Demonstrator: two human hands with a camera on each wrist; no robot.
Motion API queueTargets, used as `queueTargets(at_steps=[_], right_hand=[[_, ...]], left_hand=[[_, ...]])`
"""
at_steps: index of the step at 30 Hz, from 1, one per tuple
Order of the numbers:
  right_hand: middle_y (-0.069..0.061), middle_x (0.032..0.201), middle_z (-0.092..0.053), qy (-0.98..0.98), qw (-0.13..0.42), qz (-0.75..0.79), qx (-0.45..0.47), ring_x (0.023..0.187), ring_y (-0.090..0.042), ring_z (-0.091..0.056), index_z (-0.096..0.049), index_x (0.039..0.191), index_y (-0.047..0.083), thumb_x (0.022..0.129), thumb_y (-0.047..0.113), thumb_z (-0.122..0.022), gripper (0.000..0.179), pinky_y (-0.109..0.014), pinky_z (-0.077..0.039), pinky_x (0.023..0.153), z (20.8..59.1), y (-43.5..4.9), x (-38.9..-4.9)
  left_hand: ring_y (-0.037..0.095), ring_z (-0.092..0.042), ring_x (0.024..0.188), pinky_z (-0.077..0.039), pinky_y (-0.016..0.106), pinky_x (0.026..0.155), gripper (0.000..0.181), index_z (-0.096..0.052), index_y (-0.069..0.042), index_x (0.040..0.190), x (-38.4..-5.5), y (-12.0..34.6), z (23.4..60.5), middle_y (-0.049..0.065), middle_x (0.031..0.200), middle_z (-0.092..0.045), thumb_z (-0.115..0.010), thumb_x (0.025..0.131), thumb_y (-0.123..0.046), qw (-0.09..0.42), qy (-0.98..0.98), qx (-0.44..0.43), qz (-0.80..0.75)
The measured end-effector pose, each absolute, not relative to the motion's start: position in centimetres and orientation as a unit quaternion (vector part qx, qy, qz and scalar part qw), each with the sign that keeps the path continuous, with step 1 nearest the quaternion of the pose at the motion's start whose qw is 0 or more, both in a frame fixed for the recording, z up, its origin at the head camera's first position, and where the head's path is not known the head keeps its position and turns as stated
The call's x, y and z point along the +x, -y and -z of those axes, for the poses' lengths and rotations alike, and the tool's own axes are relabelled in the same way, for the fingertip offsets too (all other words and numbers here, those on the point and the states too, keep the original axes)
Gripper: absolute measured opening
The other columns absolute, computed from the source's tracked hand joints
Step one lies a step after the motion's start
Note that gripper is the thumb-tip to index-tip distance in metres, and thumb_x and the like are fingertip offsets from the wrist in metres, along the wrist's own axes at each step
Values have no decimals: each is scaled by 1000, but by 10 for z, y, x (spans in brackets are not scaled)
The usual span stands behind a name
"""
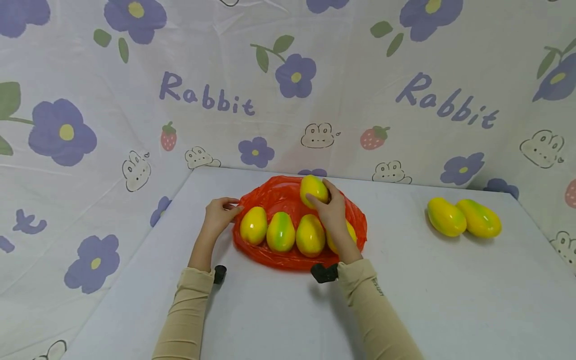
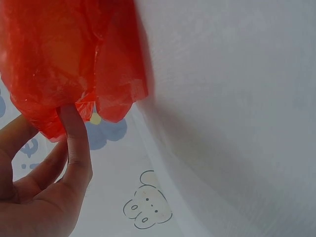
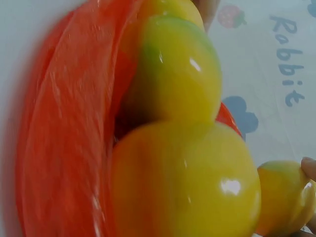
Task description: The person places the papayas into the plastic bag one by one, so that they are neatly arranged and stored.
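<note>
The left sleeve (image 1: pixel 182 315) and right sleeve (image 1: pixel 382 320) are beige, with creases and gathered cuffs (image 1: pixel 196 278). The right one carries dark lettering (image 1: pixel 377 287), too small to read. Beside the left cuff is a short black piece (image 1: pixel 219 274); beside the right cuff, a bent black piece (image 1: pixel 324 273). Both hands (image 1: pixel 332 210) are bare.

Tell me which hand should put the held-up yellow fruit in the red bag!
Probably the right hand: it holds that yellow fruit at the far side of the red bag. The left hand pinches the bag's edge.
</note>
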State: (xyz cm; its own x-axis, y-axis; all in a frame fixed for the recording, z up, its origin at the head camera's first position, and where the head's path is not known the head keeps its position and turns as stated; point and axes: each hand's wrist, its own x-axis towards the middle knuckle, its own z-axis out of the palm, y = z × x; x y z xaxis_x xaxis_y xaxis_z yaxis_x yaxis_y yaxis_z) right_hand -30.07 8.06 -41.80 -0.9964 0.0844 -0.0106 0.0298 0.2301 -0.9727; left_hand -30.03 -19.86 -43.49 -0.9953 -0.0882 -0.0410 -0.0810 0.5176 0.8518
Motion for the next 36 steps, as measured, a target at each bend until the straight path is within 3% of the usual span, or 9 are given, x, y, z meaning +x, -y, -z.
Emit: queueTargets(at_steps=[10, 23, 36], right_hand=[[-7, 152, -41, 790, 27, -612, -12, 134, -29, -44, -36, 151, 17, 92, 29, -67, 67, -46, -36, 118, 419, -63, -302], [-4, 154, -38, 798, 9, -602, -19, 137, -28, -41, -36, 151, 25, 92, 34, -67, 67, -47, -36, 118, 421, -47, -298], [-5, 152, -40, 793, -13, -609, -25, 137, -28, -41, -34, 151, 23, 91, 32, -68, 69, -47, -35, 118, 422, -31, -298]], left_hand=[[14, -67, 70, -60, 41, 85, 38, -61, 1, 127, -299, 199, 434, 21, 109, -62, -63, 94, -18, 4, 870, 49, 491], [15, -67, 72, -60, 40, 85, 38, -61, 0, 127, -300, 199, 435, 21, 109, -62, -63, 94, -19, -1, 868, 54, 494], [15, -67, 73, -60, 40, 85, 38, -61, 0, 128, -302, 200, 436, 20, 107, -62, -62, 95, -20, -3, 868, 53, 493]])
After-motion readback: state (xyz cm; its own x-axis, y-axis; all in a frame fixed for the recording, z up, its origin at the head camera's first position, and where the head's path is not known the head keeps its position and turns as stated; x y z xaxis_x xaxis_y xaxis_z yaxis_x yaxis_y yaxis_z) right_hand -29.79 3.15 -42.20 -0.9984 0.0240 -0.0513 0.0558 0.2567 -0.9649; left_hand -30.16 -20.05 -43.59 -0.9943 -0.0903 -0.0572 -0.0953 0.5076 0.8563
